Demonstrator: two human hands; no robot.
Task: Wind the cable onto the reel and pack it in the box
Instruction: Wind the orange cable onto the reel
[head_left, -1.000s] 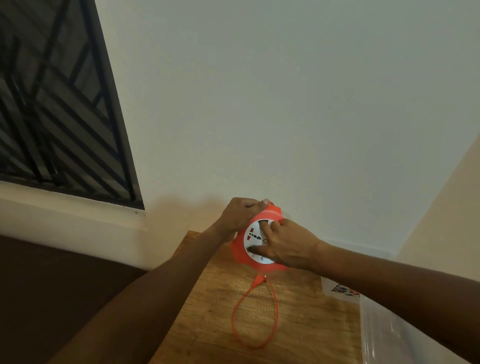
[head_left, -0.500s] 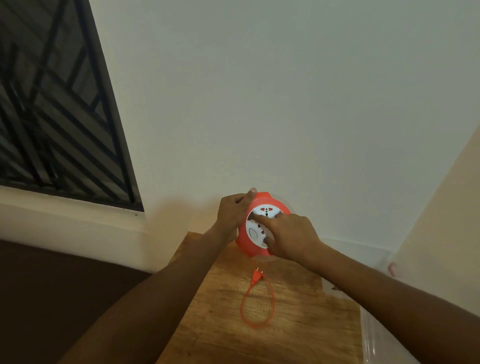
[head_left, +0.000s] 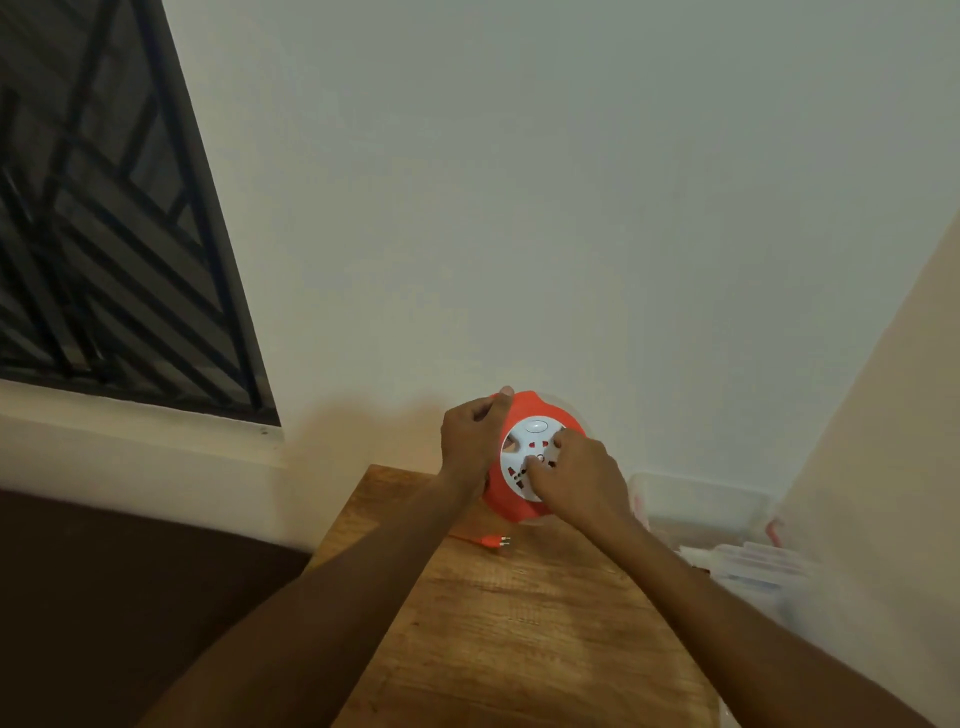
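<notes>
Both arms outstretched, left hand (head_left: 470, 434) curled in grip, right hand (head_left: 576, 480) fingers pressed down

light: dim, warm | shadows: soft on wall (head_left: 519, 208) | blur: slight motion softness | edges: wide-angle bending

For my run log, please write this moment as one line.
left hand: grips reel rim | right hand: on white face | plug: on table | box: unused

table (head_left: 519, 623): wood-grain top, 6 o'clock, runs to the wall | wall (head_left: 519, 208): plain, pale, 12 o'clock | window (head_left: 104, 208): dark, black slanted grille, 10 o'clock | sill (head_left: 130, 431): pale ledge under window, 9 o'clock
</notes>
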